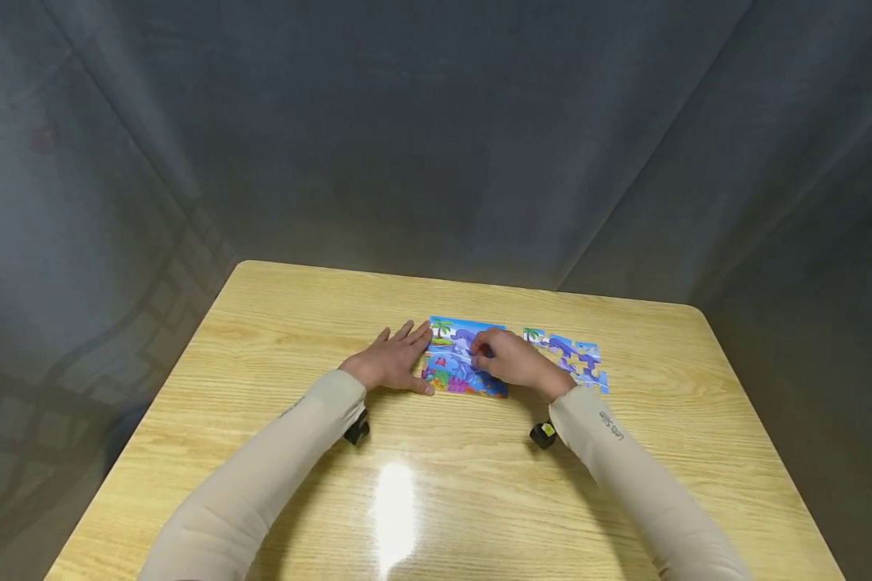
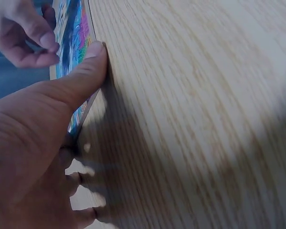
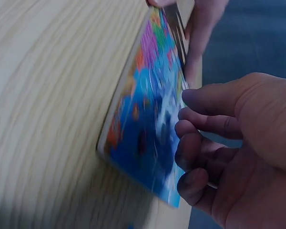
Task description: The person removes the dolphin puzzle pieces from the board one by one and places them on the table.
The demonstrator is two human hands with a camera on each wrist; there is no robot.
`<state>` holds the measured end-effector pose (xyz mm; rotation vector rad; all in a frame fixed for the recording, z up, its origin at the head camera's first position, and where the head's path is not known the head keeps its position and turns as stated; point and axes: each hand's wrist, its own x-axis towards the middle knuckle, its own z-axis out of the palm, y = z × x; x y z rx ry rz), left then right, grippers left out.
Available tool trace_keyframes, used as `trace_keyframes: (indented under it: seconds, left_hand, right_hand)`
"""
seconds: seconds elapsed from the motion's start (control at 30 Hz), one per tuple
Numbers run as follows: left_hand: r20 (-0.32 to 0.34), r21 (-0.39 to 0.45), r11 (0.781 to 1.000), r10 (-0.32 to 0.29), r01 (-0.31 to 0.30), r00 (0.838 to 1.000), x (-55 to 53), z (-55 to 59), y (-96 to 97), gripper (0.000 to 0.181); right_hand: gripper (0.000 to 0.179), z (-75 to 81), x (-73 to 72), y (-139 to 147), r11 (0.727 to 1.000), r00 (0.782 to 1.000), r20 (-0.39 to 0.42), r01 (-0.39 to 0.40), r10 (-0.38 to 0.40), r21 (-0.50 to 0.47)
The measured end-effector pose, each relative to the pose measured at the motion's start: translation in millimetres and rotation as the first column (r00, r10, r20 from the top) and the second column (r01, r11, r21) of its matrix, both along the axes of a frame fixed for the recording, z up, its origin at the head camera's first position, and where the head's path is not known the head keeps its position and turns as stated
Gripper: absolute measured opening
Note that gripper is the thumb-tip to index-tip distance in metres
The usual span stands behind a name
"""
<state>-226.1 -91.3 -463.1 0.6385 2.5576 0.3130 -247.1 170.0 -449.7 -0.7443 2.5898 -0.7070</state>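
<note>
Nearest, a patch of glare [image 1: 395, 516] shows on the bench [image 1: 450, 484]. Either side of it lie the forearms in pale sleeves: left sleeve [image 1: 254, 484] and right sleeve [image 1: 647, 476], the latter bearing dark lettering. A black device [image 1: 542, 435] sits at the right wrist, and a second black unit [image 1: 358, 428] at the left.

Left hand [image 1: 392, 361]: released, fingers spread on the bench, thumb against the near edge of the picture puzzle [image 1: 459, 363] at its left corner. Right hand [image 1: 514, 358]: fingers curled above the puzzle's right part; whether a piece is pinched at the fingertips cannot be told.

The puzzle lies on the bench between the hands, showing a dolphin, a palm tree and coral. To its right, just apart, are loose pieces [image 1: 589, 357], partly behind the right hand and wrist. Beyond the bench's far edge hangs a dark grey curtain [image 1: 421, 161].
</note>
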Motion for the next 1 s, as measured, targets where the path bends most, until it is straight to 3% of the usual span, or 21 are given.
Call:
trace_keyframes:
  seconds: [0.27, 0.63, 1.0]
  left_hand:
    - [-0.010, 0.002, 1.000, 0.001, -0.001, 1.000, 0.8, 0.3, 2.0, 0.111]
    - [-0.013, -0.007, 1.000, -0.008, 0.008, 1.000, 1.2, 0.1, -0.7, 0.111]
    - [-0.016, -0.005, 1.000, -0.007, 0.007, 1.000, 2.4, 0.2, -2.0, 0.111]
  right_hand:
    - [0.013, -5.4, -3.6, -25, 0.997, 0.998, 0.019, -0.055, 0.054, 0.053]
    - [0.012, -3.4, -0.5, -46, 0.997, 0.993, 0.116, -0.032, 0.024, 0.072]
    - [0.016, -12.1, 1.7, -48, 0.999, 0.998, 0.064, -0.014, 0.011, 0.046]
